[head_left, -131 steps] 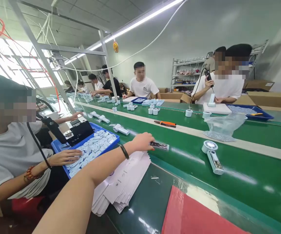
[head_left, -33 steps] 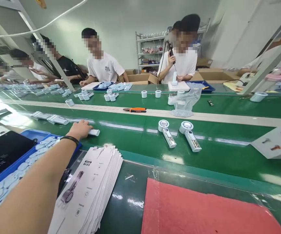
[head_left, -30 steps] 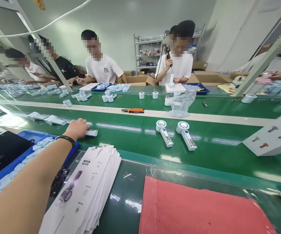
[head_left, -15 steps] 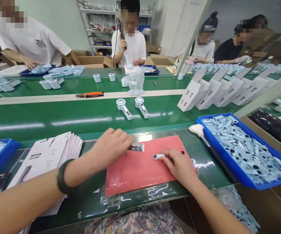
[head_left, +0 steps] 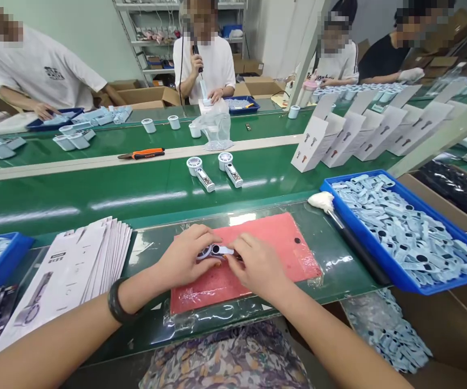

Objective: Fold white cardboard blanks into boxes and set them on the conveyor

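Note:
My left hand (head_left: 184, 256) and my right hand (head_left: 255, 265) meet over a red mat (head_left: 273, 237) at the near edge of the bench. Between them they pinch a small pale handheld fan (head_left: 217, 250). The left fingers wrap its round head, and the right fingers press a small flat piece onto its handle. Most of the fan is hidden under my fingers. A dark band sits on my left wrist.
A stack of flat white cartons (head_left: 75, 265) lies at my left. At my right stands a blue tray (head_left: 395, 270) of pale blue parts, with a white brush (head_left: 324, 202) beside it. Two fans (head_left: 212, 167) ride the green conveyor (head_left: 95, 189). Other people work across it.
My left hand reached out to the belt, took a fan and brought it back to the red mat. My right hand picked up the small piece and both hands closed together.

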Demonstrator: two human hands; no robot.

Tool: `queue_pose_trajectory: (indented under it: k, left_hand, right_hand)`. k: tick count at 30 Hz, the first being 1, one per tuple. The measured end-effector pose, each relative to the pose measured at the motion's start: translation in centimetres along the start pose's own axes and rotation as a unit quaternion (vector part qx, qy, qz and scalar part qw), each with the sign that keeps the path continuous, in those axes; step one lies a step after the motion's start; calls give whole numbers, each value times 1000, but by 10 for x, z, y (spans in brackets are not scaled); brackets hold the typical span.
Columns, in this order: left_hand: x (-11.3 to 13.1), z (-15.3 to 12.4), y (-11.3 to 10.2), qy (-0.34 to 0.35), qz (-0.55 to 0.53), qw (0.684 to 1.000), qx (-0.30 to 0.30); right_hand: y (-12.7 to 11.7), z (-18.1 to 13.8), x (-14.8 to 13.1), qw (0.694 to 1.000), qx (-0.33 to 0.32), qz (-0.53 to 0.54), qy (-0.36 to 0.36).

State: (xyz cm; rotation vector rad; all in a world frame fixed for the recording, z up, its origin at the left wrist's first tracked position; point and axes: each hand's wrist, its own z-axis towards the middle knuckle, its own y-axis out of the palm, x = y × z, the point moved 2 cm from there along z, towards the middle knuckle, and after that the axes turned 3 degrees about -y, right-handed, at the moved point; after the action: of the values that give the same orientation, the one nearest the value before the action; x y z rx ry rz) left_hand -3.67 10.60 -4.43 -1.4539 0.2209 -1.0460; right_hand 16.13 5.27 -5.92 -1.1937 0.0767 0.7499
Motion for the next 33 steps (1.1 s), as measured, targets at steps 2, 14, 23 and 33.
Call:
queue_pose_trajectory:
  k: [2,14,23,33]
  left_hand:
    - [1,1,1,5,-29,1000,4]
    - [12,-7,15,-17,-11,1000,-13]
    - [37,-30,19,-24,44,998,-23]
    - [37,-27,14,24,127,991,-42]
  right_hand:
    - [3,0,-1,1000,-4,2,-11]
    - [32,-21,34,942,-106,278,157]
    - [21,-33,-2,988,-117,97,27]
    - [21,-29,-1,990,-134,45,-20]
